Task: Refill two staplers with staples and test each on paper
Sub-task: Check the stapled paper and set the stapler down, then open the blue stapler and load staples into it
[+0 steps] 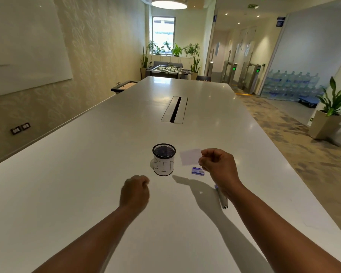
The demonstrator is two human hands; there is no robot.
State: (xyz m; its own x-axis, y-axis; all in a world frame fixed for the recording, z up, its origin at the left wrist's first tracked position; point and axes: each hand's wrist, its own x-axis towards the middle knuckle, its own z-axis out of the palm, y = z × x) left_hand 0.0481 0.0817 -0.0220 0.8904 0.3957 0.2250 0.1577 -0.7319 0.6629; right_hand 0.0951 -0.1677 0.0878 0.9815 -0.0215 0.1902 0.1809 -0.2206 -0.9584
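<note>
Pinching a small white paper [190,157] in my right hand [218,168], I hold it above the table [87,194]. My left hand [135,192] is curled, gripping nothing. Staple box [197,171]: small, blue-white, flat.

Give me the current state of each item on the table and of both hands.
paper slip: pinched by the right hand, held above the table
right hand: raised, pinching the slip's edge
left hand: fingers curled, holding nothing visible
mesh cup: upright, labelled BIN
staple box: flat on the table, looks closed
stapler: on the table, partly hidden under the right wrist
</note>
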